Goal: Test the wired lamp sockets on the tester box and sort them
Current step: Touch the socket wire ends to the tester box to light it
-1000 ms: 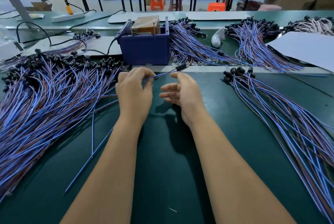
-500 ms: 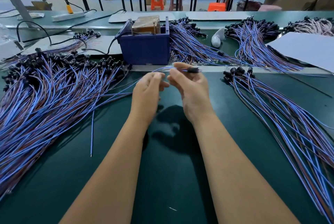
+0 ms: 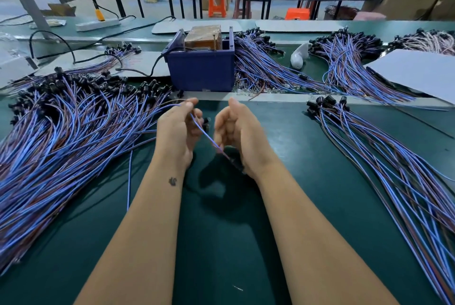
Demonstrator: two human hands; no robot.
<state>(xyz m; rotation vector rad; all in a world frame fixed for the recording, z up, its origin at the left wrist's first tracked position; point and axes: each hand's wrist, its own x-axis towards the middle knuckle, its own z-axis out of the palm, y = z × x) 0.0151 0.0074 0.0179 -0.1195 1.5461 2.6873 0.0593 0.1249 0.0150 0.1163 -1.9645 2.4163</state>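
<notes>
Above the mat (image 3: 320, 157), hands on wire (image 3: 205, 133).

No legible text, label, brand or number anywhere. Tester box (image 3: 200, 72): plain blue walls, no readable marking. White sheets on the tabletop (image 3: 221, 231): blank. Background cartons too blurred to read.

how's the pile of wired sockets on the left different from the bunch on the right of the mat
The left pile is far bigger and denser, its wires crossing in a tangle; the right bunch is thin, its wires lying nearly parallel. The left pile's black sockets spread in a wide band along its far edge; the right bunch's sit in one small cluster. Both have blue and brown wires with black sockets at the far end, and lie on the green mat.
</notes>
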